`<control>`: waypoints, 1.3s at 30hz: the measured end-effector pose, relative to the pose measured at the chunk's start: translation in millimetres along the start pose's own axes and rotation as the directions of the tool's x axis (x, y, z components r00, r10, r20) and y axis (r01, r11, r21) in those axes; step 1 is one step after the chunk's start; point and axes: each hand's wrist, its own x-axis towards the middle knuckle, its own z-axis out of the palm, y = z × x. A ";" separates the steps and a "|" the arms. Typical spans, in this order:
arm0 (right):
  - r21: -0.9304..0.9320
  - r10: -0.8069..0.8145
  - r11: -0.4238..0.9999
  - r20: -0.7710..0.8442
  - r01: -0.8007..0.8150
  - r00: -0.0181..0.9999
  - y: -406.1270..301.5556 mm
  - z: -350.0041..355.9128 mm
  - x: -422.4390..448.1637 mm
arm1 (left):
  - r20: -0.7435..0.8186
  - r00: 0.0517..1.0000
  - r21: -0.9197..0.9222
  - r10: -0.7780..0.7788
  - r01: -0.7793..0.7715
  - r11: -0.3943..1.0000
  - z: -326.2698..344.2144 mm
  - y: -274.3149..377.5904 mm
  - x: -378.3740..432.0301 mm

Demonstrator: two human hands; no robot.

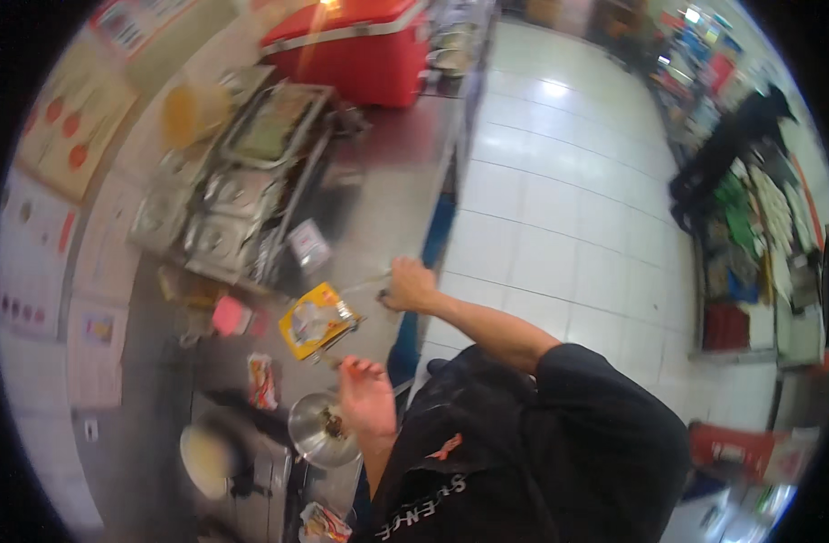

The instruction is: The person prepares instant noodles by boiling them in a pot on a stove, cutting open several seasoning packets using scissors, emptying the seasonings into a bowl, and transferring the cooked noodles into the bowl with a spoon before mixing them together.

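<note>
My right hand (pixel 411 285) is closed around a thin blurred tool with a dark end, over the counter's front edge; its pale part points towards a yellow food packet (pixel 317 322). That packet lies on the steel counter, between and beyond my hands. Palm up with curled fingers, my left hand (pixel 368 400) is close to the packet's lower corner; blur hides whether it grips anything. Beside my left wrist stands a metal bowl (pixel 309 434) with dark bits of food in it. A small red-and-white packet (pixel 262 381) lies left of the bowl, and a white packet (pixel 309 245) lies above the yellow one.
Lidded steel food pans (pixel 226 234) line the counter's back, near a pink container (pixel 231 316). A red cooler box (pixel 360 58) stands farther along. At lower left is a round pan (pixel 207 461) with pale contents. Loaded shelves (pixel 740 271) stand across the tiled floor.
</note>
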 end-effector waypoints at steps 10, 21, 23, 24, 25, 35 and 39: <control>0.252 -0.063 0.967 0.040 0.051 0.997 -33.6 -0.3 -33.9 | -0.256 0.858 0.520 0.446 -0.267 0.811 -39.1 14.0 83.7; 0.319 -0.057 0.948 0.135 0.010 0.989 -37.2 -1.6 -52.7 | -0.400 0.776 0.319 0.488 -0.381 0.868 -51.6 26.9 153.8; 0.406 -0.037 0.914 0.006 0.032 0.999 -32.2 12.3 -38.8 | -0.383 0.792 0.357 0.476 -0.348 0.867 -51.4 28.1 156.2; 0.445 -0.022 0.894 -0.058 0.046 0.998 -29.8 16.8 -33.5 | -0.374 0.801 0.375 0.468 -0.330 0.866 -50.2 27.6 157.1; 0.528 -0.033 0.849 0.007 0.024 0.999 -25.1 20.6 -28.2 | -0.384 0.811 0.339 0.441 -0.320 0.885 -49.6 27.5 156.2; 0.910 -0.224 0.411 0.158 -0.054 0.962 -27.6 -79.5 -54.0 | -0.080 0.990 -0.103 0.112 -0.120 0.987 -10.7 14.2 68.7; 0.927 -0.303 0.348 0.252 -0.139 0.919 -35.6 -120.5 -66.4 | 0.078 0.996 -0.089 0.052 -0.045 0.995 18.6 3.4 48.2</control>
